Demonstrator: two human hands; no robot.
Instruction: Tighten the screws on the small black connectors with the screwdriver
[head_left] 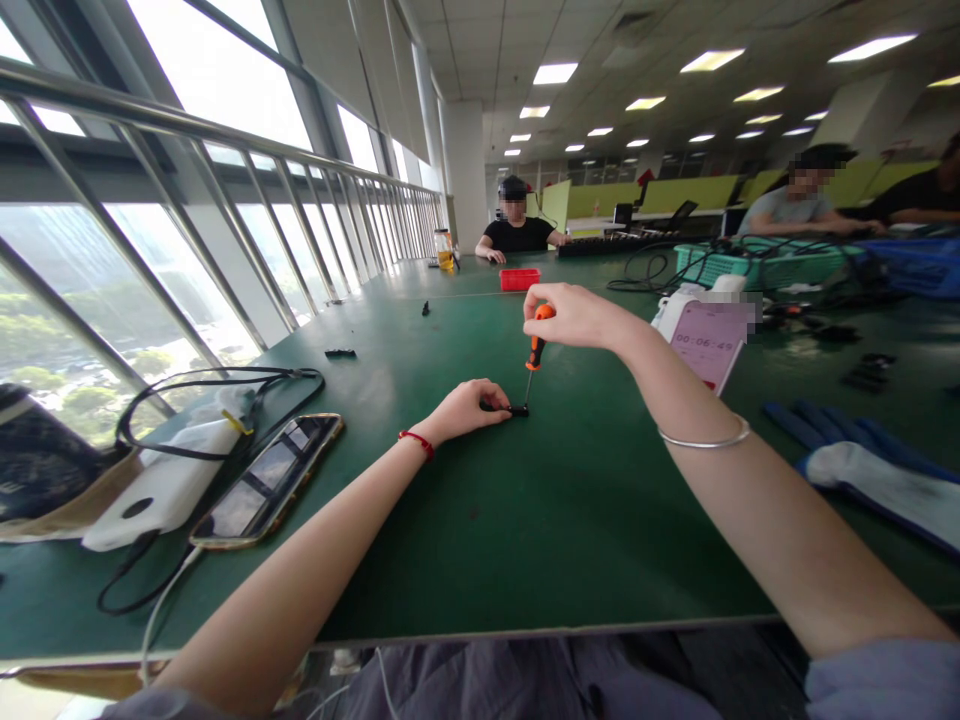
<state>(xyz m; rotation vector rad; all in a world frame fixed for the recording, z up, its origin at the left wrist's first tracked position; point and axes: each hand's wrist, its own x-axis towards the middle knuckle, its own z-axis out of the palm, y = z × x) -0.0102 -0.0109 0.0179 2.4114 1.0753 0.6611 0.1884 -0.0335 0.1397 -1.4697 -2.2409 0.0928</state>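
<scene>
A small black bar-shaped part (517, 410) lies on the green table (465, 520), pinned by the closed fingers of my left hand (474, 408). Above it, my right hand (574, 312) grips the top of a screwdriver (537, 345) with an orange and black handle. The screwdriver stands nearly upright, its thin shaft reaching down to the right end of the black part. Whether the tip sits in a screw is too small to tell. My left fingers cover the part's other end.
A phone (270, 480), a white power bank (165, 485) and looped cables lie at left. To the right are a propped phone with a timer (705, 340) and blue-white gloves (885, 480). Ahead sit a red tray (519, 280), a green basket (750, 265) and a co-worker (517, 235).
</scene>
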